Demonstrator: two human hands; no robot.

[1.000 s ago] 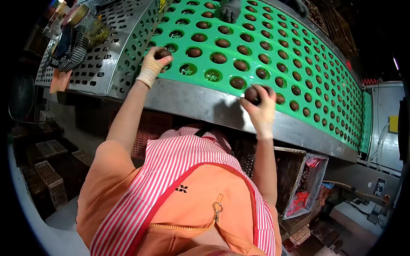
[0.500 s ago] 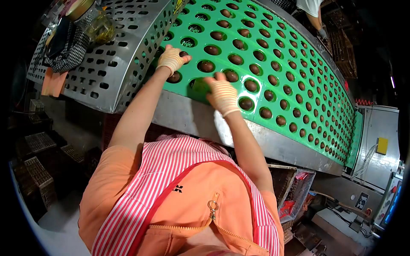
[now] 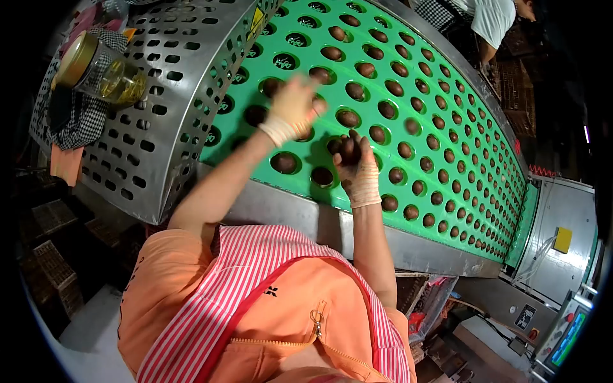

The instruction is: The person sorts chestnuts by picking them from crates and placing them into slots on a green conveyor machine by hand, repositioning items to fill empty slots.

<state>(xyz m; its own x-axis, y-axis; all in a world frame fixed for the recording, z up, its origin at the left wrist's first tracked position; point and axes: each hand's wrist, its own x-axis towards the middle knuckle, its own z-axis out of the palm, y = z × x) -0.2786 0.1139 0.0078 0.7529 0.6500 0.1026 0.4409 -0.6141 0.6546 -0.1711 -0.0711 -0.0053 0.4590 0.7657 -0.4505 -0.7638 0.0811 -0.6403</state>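
My right hand (image 3: 357, 169), in a striped fingerless glove, curls around dark brown eggs (image 3: 350, 148) just above the green cupped sheet (image 3: 303, 203). Over the cups to its left is my left hand (image 3: 294, 105), gloved alike. Motion smears its fingers, so whether they grip anything is unclear. One egg (image 3: 285, 163) sits in a cup below my left hand, and another (image 3: 322, 176) lies near my right wrist. A blurred egg (image 3: 412, 126) shows to the right of my right hand. Toward the left edge, several cups hold only a printed dark label (image 3: 285, 61).
A perforated metal cover (image 3: 150, 127) borders the sheet on the left, bearing a glass jar (image 3: 115, 80) and checked cloth. Egg-filled rows stretch right to a metal cabinet (image 3: 552, 223). Across the line is another person's arm (image 3: 486, 52). Crates (image 3: 57, 262) stand at lower left.
My right hand has moved right and down and now holds eggs. My left hand has shifted right. Cups under my hands that were farther left now appear lower, as the view has tilted.
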